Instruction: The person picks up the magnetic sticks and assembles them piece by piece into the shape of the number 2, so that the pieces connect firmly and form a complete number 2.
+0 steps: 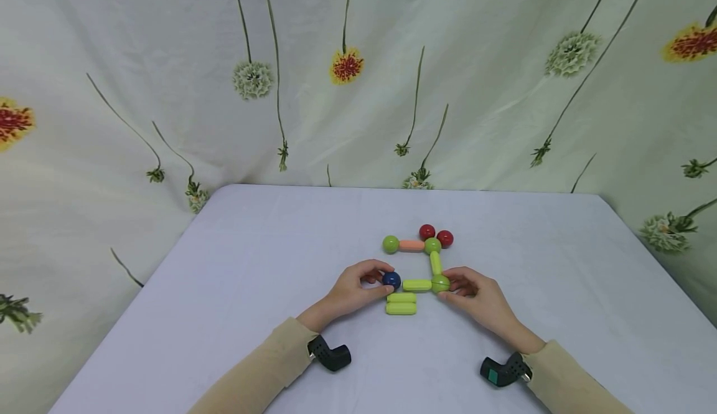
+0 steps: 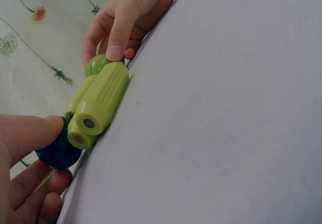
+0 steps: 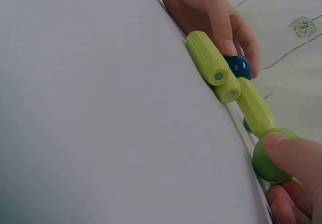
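Observation:
In the head view my left hand [image 1: 358, 284] pinches a dark blue ball [image 1: 391, 280] between thumb and fingers. My right hand [image 1: 476, 296] grips a green ball [image 1: 440, 283] at its right side. Between the two balls lies a yellow-green rod [image 1: 417, 286], its right end at the green ball and its left end close to the blue one. Another yellow-green rod [image 1: 435, 263] runs from the held ball up to a second green ball [image 1: 432, 245]. Two loose-looking yellow-green rods [image 2: 103, 100] lie side by side just nearer me, with round metal discs in their ends.
From the upper green ball an orange rod [image 1: 411, 246] leads left to another green ball [image 1: 390, 244]. Two red balls [image 1: 445, 238] sit beside the upper green ball. Everything rests on a table with a pale cloth [image 1: 280, 233], before a flower-patterned curtain [image 1: 493, 90].

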Motion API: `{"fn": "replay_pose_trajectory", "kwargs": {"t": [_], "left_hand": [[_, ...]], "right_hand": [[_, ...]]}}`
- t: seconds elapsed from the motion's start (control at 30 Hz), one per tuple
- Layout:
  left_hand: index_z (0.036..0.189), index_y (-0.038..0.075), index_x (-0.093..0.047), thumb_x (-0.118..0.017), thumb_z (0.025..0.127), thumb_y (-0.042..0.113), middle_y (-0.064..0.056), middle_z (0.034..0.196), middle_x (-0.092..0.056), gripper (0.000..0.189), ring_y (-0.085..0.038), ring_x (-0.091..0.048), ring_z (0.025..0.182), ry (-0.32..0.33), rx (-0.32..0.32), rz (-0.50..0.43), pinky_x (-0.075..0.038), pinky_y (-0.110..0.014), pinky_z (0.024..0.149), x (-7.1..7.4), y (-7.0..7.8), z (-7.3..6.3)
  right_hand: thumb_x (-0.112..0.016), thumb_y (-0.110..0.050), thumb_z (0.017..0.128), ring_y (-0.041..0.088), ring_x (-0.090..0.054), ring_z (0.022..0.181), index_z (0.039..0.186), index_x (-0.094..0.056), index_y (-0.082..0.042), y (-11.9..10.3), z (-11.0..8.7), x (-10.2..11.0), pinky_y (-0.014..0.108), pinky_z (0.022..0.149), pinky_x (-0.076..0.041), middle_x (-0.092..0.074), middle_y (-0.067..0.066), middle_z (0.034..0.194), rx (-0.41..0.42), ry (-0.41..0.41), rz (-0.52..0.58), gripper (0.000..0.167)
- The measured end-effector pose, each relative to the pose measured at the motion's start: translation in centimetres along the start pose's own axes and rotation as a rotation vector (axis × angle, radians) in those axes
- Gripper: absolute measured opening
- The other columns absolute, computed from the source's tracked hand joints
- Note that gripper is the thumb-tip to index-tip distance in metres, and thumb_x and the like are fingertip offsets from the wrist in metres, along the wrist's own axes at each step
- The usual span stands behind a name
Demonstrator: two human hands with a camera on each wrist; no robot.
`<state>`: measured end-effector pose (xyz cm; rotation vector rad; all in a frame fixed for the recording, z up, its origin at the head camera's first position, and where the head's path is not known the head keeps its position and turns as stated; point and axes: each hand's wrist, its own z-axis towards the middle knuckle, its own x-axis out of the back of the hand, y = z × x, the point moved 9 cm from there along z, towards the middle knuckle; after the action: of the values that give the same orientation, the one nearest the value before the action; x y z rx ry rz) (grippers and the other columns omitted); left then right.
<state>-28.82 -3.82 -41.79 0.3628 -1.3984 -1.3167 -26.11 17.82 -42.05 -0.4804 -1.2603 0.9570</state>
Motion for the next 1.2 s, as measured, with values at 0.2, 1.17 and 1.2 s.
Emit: {"fn": "replay_pose_trajectory", "kwargs": {"t": [0.2, 1.17, 1.2], "left_hand": [[0.114, 0.009, -0.064, -0.071, 0.084, 0.016, 0.003, 0.106, -0.064, 0.032, -0.013, -0.057, 0.093, -0.006, -0.005, 0.010, -0.046, -0.031, 0.084, -0.06, 0.01, -0.01], [0.113, 0.012, -0.064, -0.069, 0.086, 0.017, 0.003, 0.102, -0.063, 0.027, -0.012, -0.057, 0.090, -0.010, 0.015, 0.020, -0.046, -0.030, 0.083, -0.08, -0.12, -0.05], [0.113, 0.012, -0.065, -0.069, 0.086, 0.018, 0.003, 0.102, -0.063, 0.027, -0.012, -0.057, 0.090, -0.011, 0.014, 0.019, -0.046, -0.029, 0.083, -0.08, -0.12, -0.05]], "right_hand": [[-0.078, -0.020, 0.078, 0.008, -0.059, 0.074, 0.111, -0.065, -0.013, -0.05, 0.00, 0.03, 0.023, 0.067, -0.050, -0.064, -0.005, 0.088, 0.003, -0.001, -0.004, 0.037], [-0.078, -0.019, 0.078, 0.009, -0.060, 0.076, 0.110, -0.064, -0.011, -0.38, 0.01, 0.26, 0.024, 0.068, -0.051, -0.065, -0.003, 0.091, 0.011, 0.031, -0.010, 0.036], [-0.078, -0.019, 0.077, 0.010, -0.060, 0.077, 0.110, -0.064, -0.011, -0.49, -0.02, 0.37, 0.025, 0.069, -0.051, -0.065, -0.002, 0.092, 0.012, 0.047, -0.014, 0.036]]}}
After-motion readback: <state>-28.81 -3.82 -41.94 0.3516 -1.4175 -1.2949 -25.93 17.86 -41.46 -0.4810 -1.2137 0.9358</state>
